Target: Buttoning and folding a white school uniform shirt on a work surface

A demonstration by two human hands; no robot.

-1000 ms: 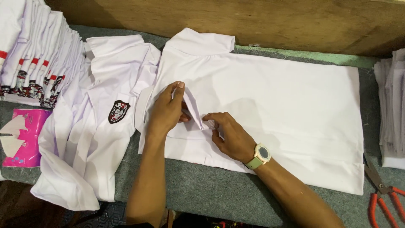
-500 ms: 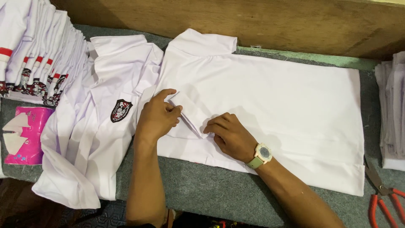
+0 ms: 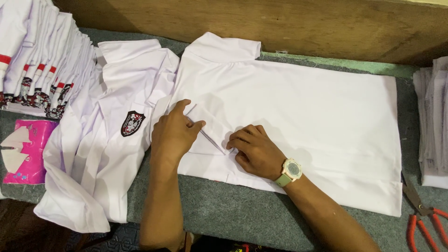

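Observation:
A white shirt (image 3: 298,116) lies face down and flat on the grey table (image 3: 242,214), collar toward the wooden wall. Its short sleeve (image 3: 210,126) is folded inward across the back. My left hand (image 3: 173,133) presses on the upper part of that folded sleeve, thumb against its edge. My right hand (image 3: 254,150), with a green-strapped watch on its wrist, pins the sleeve's lower end with curled fingers. Both hands rest flat on the cloth.
Another white shirt (image 3: 109,135) with a dark badge lies open at the left. A row of folded shirts (image 3: 39,70) stands at far left, a pink tissue pack (image 3: 23,151) below it. Stacked white sheets (image 3: 434,126) and red-handled scissors (image 3: 424,217) lie at the right.
The sleeve, lifted a second ago between my hands, has been laid down flat on the shirt's back. Both hands have lowered onto it and now press it.

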